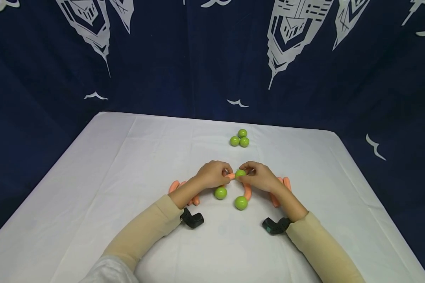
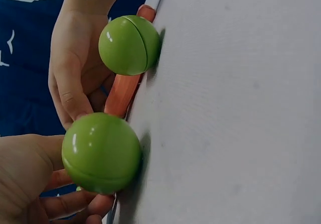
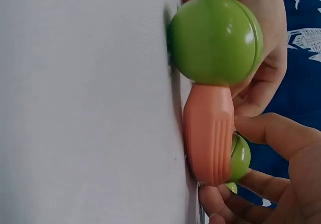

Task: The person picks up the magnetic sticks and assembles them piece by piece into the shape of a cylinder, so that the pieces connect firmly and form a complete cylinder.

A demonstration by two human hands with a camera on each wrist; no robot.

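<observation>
Head view, just right of the frame's middle: a glossy green plastic-looking ball (image 1: 240,173) sits pinched in the right hand (image 1: 258,175), while the left hand (image 1: 214,173) pinches a short orange plastic-looking stick (image 1: 231,176), its end up against that ball. The step in hand looks like joining the two; whether they are seated is hidden. The next move seems to call for lining up end and ball, then pressing steadily without disturbing the pieces below: a curved, ribbed orange stick (image 1: 247,191) touching a lower green ball (image 1: 241,203), and another green ball (image 1: 220,192) left of it. Spare orange sticks lie partly behind both forearms, left (image 1: 174,186) and right (image 1: 287,183); three green balls (image 1: 244,142) cluster above the hands. White, lightly creased cloth (image 1: 163,149) covers the table; a navy curtain (image 1: 198,59) with white printed towers and birds fills the upper frame.
</observation>
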